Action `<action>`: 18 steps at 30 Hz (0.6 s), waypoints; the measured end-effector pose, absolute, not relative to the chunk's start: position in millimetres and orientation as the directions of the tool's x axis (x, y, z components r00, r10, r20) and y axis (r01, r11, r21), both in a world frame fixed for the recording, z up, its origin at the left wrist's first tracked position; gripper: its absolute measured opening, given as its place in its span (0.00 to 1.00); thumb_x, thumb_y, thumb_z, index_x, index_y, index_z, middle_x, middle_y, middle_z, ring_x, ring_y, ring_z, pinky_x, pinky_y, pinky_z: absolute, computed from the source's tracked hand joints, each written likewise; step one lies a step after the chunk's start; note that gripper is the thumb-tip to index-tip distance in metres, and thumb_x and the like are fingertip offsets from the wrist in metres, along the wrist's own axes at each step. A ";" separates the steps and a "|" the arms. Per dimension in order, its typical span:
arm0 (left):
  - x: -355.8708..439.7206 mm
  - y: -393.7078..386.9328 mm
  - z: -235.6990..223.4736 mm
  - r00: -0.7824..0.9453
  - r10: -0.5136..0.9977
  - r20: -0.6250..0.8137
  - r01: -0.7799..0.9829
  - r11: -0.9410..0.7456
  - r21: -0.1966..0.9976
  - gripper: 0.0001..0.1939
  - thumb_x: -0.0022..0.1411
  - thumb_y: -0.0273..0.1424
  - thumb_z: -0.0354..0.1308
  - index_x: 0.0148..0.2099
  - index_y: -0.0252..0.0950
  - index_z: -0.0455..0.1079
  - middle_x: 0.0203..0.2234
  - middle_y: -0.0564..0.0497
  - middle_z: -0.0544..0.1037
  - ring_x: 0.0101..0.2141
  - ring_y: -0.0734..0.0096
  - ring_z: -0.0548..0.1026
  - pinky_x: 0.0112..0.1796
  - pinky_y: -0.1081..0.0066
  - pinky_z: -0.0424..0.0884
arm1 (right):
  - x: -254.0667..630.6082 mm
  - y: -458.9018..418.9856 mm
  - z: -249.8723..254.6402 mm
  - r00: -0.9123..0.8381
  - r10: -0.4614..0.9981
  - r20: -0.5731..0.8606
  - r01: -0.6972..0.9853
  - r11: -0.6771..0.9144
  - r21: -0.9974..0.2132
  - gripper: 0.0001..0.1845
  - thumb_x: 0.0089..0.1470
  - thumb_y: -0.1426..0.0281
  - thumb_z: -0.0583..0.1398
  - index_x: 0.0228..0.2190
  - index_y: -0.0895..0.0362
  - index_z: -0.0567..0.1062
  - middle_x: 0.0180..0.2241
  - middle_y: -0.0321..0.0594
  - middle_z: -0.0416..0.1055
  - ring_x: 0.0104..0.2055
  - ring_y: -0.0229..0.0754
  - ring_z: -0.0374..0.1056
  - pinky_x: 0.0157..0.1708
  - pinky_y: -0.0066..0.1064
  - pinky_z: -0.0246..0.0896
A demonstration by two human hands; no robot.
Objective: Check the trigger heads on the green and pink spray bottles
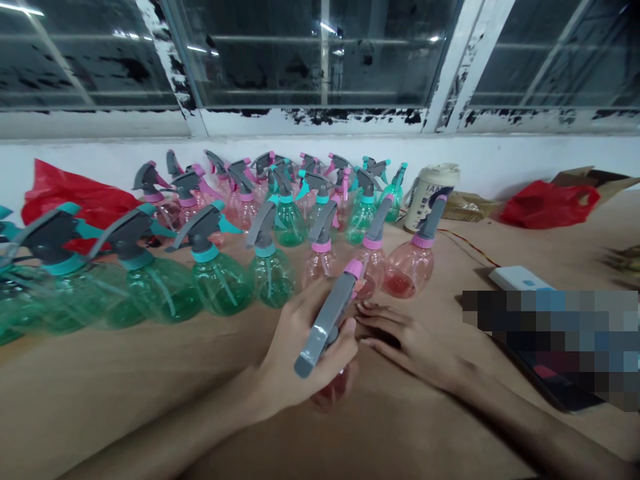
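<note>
My left hand is wrapped around the neck of a pink spray bottle. The bottle has a grey sprayer head and a pink nozzle, which faces away from me. Much of its body is hidden behind my hand. Just right of it, my right hand lies palm down and low over the table, its fingers loosely stretched towards the bottle and nothing seen in them. Beyond my hands stand more pink spray bottles. A row of green spray bottles with grey and teal heads runs off to the left.
Behind the front row, several more pink and green spray bottles crowd along the wall. A paper cup with a lid stands right of them. Red plastic bags lie at both sides. At right are a white box-shaped device and a tablet-like device, partly blurred out.
</note>
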State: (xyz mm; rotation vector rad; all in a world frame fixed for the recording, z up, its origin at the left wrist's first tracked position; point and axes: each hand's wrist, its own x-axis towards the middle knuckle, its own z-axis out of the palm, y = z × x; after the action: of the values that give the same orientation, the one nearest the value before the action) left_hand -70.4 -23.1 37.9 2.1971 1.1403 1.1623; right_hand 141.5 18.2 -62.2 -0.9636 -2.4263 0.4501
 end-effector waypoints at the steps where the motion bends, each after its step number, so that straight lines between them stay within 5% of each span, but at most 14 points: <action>1: -70.3 -23.3 38.3 0.318 0.813 0.488 0.485 -0.582 0.653 0.05 0.57 0.26 0.49 0.32 0.40 0.56 0.18 0.60 0.53 0.20 0.73 0.58 0.24 0.71 0.62 | 141.1 17.7 -62.2 -0.627 0.708 0.324 0.546 0.697 -0.465 0.19 0.59 0.64 0.54 0.50 0.56 0.69 0.52 0.46 0.68 0.57 0.46 0.60 0.55 0.44 0.58; 9: -71.5 -18.3 36.1 0.353 0.792 0.499 0.480 -0.611 0.630 0.09 0.55 0.26 0.53 0.40 0.40 0.60 0.32 0.52 0.69 0.33 0.67 0.70 0.38 0.64 0.70 | 140.6 15.3 -62.9 -0.615 0.710 0.342 0.544 0.696 -0.468 0.20 0.59 0.64 0.55 0.52 0.53 0.68 0.52 0.44 0.68 0.58 0.47 0.59 0.55 0.46 0.58; 14: -71.9 -17.0 37.2 0.353 0.782 0.515 0.465 -0.624 0.629 0.12 0.53 0.24 0.54 0.41 0.39 0.60 0.32 0.53 0.69 0.32 0.69 0.70 0.36 0.66 0.70 | 141.0 15.8 -63.4 -0.619 0.713 0.328 0.554 0.693 -0.462 0.20 0.59 0.64 0.54 0.52 0.55 0.68 0.53 0.45 0.67 0.58 0.45 0.59 0.56 0.44 0.58; 18: -71.9 -17.3 39.1 0.362 0.763 0.535 0.443 -0.646 0.621 0.06 0.56 0.24 0.51 0.32 0.40 0.57 0.26 0.55 0.65 0.27 0.71 0.66 0.29 0.69 0.66 | 141.2 16.3 -65.5 -0.621 0.708 0.335 0.549 0.698 -0.459 0.20 0.59 0.64 0.53 0.52 0.54 0.67 0.54 0.43 0.67 0.58 0.45 0.59 0.56 0.44 0.57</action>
State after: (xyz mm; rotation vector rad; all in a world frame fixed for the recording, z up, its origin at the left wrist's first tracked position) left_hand -71.9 -17.3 39.1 2.2580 1.0556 1.1861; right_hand 141.2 16.3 -65.5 -0.9649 -2.4108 0.4294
